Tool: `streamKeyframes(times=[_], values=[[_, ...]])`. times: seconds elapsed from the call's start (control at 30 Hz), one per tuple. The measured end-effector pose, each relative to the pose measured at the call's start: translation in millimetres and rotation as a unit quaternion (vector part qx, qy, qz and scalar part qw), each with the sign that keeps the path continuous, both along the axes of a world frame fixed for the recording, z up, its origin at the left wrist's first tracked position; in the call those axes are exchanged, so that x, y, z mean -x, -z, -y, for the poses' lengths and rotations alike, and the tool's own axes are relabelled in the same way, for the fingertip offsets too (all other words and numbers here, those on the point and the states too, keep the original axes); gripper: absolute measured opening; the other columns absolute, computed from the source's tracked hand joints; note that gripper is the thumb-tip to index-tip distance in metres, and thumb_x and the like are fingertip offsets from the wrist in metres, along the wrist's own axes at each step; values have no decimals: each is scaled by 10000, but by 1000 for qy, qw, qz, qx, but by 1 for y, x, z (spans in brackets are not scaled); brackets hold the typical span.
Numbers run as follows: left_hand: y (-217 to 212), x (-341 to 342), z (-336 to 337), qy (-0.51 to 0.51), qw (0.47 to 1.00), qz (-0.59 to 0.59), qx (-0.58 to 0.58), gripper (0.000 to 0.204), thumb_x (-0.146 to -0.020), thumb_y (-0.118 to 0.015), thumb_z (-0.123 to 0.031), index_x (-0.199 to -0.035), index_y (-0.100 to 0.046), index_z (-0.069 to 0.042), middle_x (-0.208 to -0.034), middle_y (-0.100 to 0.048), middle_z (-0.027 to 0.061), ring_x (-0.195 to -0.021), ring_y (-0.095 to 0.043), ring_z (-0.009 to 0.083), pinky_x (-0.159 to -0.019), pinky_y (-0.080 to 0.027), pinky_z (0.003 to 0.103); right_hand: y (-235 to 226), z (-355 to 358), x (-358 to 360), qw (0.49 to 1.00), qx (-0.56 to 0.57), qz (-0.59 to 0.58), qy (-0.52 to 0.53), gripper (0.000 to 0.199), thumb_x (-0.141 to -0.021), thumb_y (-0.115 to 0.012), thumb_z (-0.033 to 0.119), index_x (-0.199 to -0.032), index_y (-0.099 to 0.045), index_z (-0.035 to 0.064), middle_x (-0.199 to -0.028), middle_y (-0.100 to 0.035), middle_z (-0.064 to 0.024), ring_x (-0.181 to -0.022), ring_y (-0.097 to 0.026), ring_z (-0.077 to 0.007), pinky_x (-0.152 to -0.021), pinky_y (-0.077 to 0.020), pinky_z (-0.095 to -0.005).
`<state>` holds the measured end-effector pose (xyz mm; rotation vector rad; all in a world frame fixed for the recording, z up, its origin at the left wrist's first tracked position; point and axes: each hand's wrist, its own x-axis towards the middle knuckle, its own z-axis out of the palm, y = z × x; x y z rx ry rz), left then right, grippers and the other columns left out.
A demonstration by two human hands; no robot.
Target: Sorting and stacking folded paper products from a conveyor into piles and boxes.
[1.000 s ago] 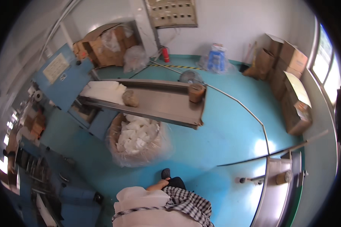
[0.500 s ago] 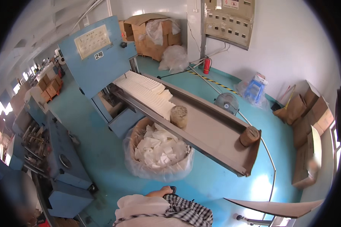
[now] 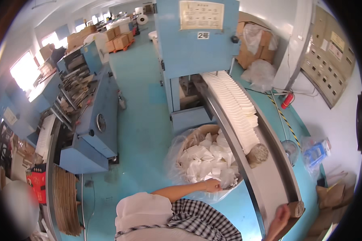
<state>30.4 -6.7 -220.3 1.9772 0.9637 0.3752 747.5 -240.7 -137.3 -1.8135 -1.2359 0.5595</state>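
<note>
My left hand hangs over the near rim of a large round bin lined with clear plastic. Its fingers look curled in, with nothing visible in them. White paper-like scraps fill the bin. My right hand is at the near end of a long metal trough, close beside a brown, tape-wrapped cylinder. Its fingers are blurred, and whether they touch the cylinder is unclear. A second such cylinder rests against a row of white folded sheets in the trough.
The trough runs out of a blue machine. Another blue machine stands at left, near stacked flat cardboard. A floor fan, a fire extinguisher and cartons are on the right.
The view has swung left and closer to the trough. My left arm has reached out to the bin's rim. My right hand has come into view beside the end cylinder.
</note>
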Motion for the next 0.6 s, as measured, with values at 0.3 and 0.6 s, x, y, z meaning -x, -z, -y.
streamKeyframes(times=[0.3,0.6], values=[[-166,21,-27,-23,988,151,4,196,-916,-671,-266,-970,-674,-77,-783,-675,100,-687,-650,210,-654,-514,345,-63,-48,110,826,211,382,356,759,-916,-467,710,-1364,-579,108,-1248,-645,-210,-1227,-555,-377,-997,-455,-506],[-245,-7,-173,-118,905,75,-402,313,-828,-755,-222,-1091,-637,-101,-1212,-592,152,-1154,-546,351,-935,-449,467,-83,-74,203,851,96,417,304,504,-1031,-461,420,-1455,-455,146,-1372,-573,-138,-1290,-508,-351,-1097,-321,-491]])
